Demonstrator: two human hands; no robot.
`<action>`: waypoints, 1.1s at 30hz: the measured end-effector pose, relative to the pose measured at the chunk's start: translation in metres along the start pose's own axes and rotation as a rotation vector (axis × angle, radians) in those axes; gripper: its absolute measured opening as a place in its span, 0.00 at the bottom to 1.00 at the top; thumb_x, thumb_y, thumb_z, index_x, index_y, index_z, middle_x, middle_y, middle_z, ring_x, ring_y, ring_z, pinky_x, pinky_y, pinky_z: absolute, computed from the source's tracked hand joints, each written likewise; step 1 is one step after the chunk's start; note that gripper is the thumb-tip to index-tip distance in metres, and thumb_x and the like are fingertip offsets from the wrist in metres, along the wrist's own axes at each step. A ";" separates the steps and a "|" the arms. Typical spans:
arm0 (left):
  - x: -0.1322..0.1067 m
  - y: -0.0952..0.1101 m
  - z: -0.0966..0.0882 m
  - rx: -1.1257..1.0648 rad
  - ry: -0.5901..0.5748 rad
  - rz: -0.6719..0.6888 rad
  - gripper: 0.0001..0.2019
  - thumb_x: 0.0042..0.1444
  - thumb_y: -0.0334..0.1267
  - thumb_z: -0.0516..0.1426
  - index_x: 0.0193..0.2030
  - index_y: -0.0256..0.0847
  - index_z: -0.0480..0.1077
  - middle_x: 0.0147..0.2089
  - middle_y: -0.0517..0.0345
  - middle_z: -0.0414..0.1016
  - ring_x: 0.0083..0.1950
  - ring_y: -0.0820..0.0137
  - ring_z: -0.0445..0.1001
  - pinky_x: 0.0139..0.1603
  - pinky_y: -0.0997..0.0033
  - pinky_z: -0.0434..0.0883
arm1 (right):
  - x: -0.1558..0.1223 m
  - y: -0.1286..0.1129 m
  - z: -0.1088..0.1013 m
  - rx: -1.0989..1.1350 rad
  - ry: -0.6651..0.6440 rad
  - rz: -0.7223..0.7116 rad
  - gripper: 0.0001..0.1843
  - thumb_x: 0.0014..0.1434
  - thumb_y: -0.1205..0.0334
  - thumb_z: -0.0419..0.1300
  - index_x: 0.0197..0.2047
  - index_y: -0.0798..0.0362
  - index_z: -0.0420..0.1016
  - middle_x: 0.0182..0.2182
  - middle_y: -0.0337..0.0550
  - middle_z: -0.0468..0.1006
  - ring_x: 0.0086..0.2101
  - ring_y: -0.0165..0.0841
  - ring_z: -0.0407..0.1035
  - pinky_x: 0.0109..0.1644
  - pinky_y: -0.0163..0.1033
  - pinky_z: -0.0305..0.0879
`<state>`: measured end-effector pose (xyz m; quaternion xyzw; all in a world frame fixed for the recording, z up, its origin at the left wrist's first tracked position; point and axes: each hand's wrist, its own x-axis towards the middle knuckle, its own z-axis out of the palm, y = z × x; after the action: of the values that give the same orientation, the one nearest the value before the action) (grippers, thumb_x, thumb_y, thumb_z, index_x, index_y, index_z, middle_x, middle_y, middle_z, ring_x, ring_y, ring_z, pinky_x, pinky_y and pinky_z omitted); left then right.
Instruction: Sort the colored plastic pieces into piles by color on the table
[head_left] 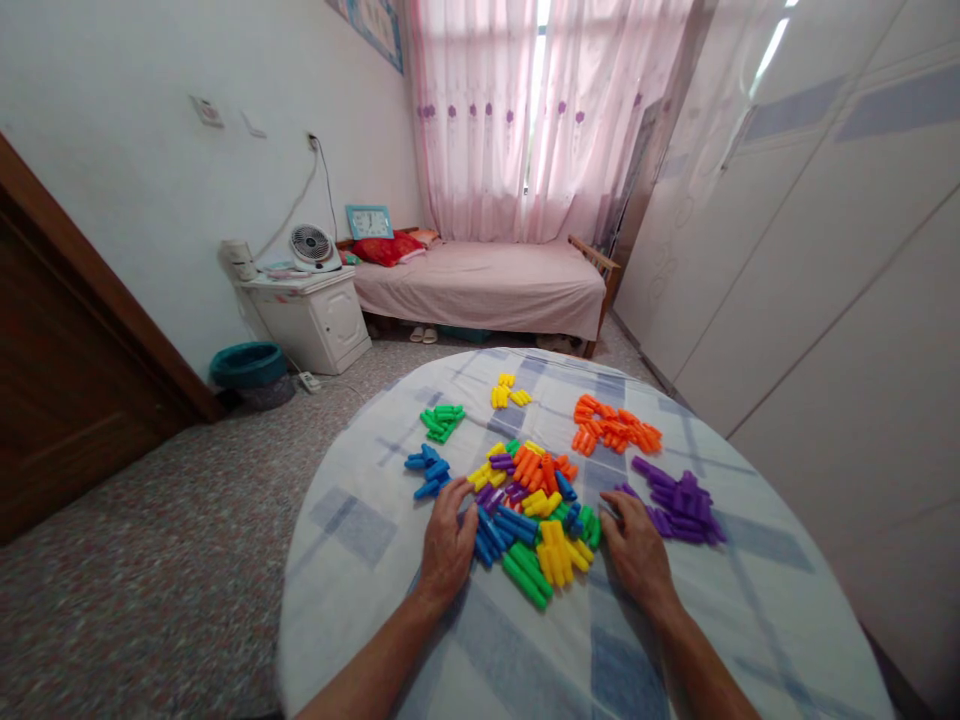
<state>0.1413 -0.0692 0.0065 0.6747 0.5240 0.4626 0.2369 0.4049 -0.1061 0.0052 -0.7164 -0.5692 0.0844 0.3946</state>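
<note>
Blue, green pieces (516, 523) between half-curled hands (450, 535) (634, 540); contact uncertain.

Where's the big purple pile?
In the head view, the purple pile is on the right side of the table, beside the right hand and below the orange pile.

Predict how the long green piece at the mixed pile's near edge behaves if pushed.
The long green piece looks like smooth plastic, so probably stiff and perhaps slightly slippery. Its tubes lie side by side, so it would likely slide rather than roll.
</note>
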 end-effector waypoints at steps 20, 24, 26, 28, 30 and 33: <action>-0.015 0.020 -0.016 0.143 -0.151 0.126 0.13 0.46 0.33 0.61 0.41 0.41 0.70 0.55 0.49 0.69 0.57 0.60 0.68 0.57 0.57 0.68 | 0.011 0.011 0.007 0.048 0.020 0.019 0.21 0.56 0.51 0.47 0.42 0.55 0.74 0.42 0.49 0.75 0.43 0.40 0.69 0.48 0.46 0.63; 0.001 0.010 -0.033 0.145 0.071 0.144 0.14 0.50 0.39 0.61 0.44 0.41 0.69 0.51 0.51 0.72 0.54 0.62 0.70 0.55 0.58 0.69 | 0.013 0.017 0.007 0.041 0.003 0.006 0.22 0.56 0.50 0.47 0.42 0.55 0.74 0.42 0.49 0.75 0.42 0.40 0.70 0.47 0.46 0.64; 0.014 -0.002 -0.045 0.219 0.200 0.169 0.13 0.52 0.40 0.59 0.44 0.41 0.69 0.51 0.50 0.71 0.55 0.61 0.69 0.57 0.56 0.67 | 0.013 0.018 0.008 0.047 -0.003 0.002 0.22 0.56 0.50 0.47 0.42 0.55 0.74 0.42 0.49 0.75 0.42 0.40 0.70 0.46 0.45 0.64; 0.026 -0.017 -0.055 0.306 0.262 0.142 0.12 0.53 0.42 0.59 0.43 0.40 0.70 0.51 0.50 0.70 0.55 0.60 0.68 0.58 0.55 0.65 | 0.013 0.019 0.008 0.050 -0.003 0.002 0.22 0.56 0.50 0.48 0.42 0.54 0.74 0.42 0.49 0.76 0.42 0.40 0.70 0.46 0.45 0.65; 0.033 -0.033 -0.061 0.369 0.249 0.081 0.13 0.53 0.43 0.58 0.43 0.40 0.71 0.51 0.49 0.71 0.54 0.60 0.68 0.57 0.54 0.66 | 0.013 0.019 0.008 0.050 0.003 0.001 0.21 0.56 0.50 0.48 0.42 0.54 0.75 0.42 0.48 0.76 0.41 0.40 0.71 0.46 0.45 0.65; 0.037 -0.049 -0.062 0.395 0.194 0.021 0.15 0.57 0.45 0.54 0.46 0.40 0.70 0.51 0.50 0.71 0.53 0.61 0.69 0.56 0.55 0.67 | 0.012 0.019 0.008 0.052 0.018 -0.009 0.21 0.56 0.51 0.48 0.42 0.53 0.75 0.42 0.48 0.76 0.41 0.40 0.71 0.45 0.45 0.65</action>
<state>0.0638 -0.0288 0.0095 0.6659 0.6175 0.4163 0.0439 0.4186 -0.0921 -0.0085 -0.7039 -0.5666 0.0911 0.4185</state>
